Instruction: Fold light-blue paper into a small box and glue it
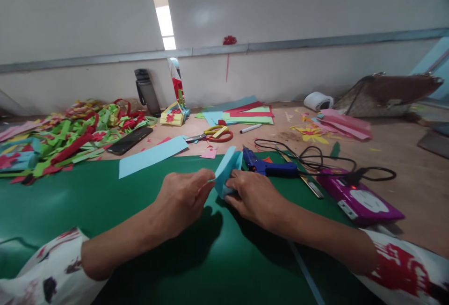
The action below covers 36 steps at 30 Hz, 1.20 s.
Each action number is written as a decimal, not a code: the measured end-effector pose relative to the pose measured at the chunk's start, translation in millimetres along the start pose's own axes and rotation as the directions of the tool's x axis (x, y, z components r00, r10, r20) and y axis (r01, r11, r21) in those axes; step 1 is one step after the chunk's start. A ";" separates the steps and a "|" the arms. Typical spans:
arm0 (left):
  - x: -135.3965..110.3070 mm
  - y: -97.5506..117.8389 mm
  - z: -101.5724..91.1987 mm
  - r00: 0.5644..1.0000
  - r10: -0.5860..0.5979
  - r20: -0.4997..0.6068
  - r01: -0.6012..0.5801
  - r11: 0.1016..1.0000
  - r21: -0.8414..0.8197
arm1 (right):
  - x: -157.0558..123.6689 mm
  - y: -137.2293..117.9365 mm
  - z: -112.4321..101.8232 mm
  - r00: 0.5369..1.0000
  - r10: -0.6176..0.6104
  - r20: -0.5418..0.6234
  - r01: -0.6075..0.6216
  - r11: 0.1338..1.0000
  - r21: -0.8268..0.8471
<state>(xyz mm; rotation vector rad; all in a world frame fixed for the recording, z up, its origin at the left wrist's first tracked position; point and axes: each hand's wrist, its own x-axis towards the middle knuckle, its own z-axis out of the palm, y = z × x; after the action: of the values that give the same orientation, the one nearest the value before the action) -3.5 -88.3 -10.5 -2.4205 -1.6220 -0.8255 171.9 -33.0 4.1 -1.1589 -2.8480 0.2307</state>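
A folded piece of light blue paper (226, 169) stands between my two hands over the green mat (140, 216). My left hand (185, 197) pinches its left edge between thumb and fingers. From the right, my right hand (254, 197) grips the lower part, with the fingers bent partly inside the fold. The far side of the paper is hidden. Just beyond my right hand lies a blue glue gun (271, 167), its nozzle pointing left near the paper. A flat light blue paper strip (152, 155) rests on the mat's far edge, ahead of my left hand.
Scissors (210, 134), a marker (250, 128) and coloured paper sheets (242, 113) lie behind the mat. A pile of paper cuttings (84, 132), a phone (129, 140) and a bottle (147, 92) are left. A purple power strip (359, 197), its cable, a cutter (310, 185) and a bag (386, 94) are right.
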 end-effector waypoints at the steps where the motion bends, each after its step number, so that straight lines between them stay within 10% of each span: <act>1: -0.3 -0.2 -0.3 0.998 -0.041 -0.041 0.039 0.998 -0.048 | 0.4 0.1 0.1 1.000 -0.001 0.002 0.001 1.000 0.003; 10: 9.5 -1.1 9.7 0.935 -0.213 0.284 0.277 0.939 -0.206 | 3.3 -3.4 -3.1 0.998 -0.047 0.050 0.047 0.999 -0.007; 36: 5.3 0.6 14.4 0.954 -0.221 0.205 0.270 0.928 -0.255 | 11.1 -16.7 -2.0 0.991 0.031 0.127 -0.014 0.991 -0.133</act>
<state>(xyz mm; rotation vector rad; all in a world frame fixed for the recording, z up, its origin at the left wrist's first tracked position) 3.9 -78.8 -19.9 -2.5712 -2.0350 -0.9666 152.7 -36.8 8.8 -1.2437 -3.0047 0.1243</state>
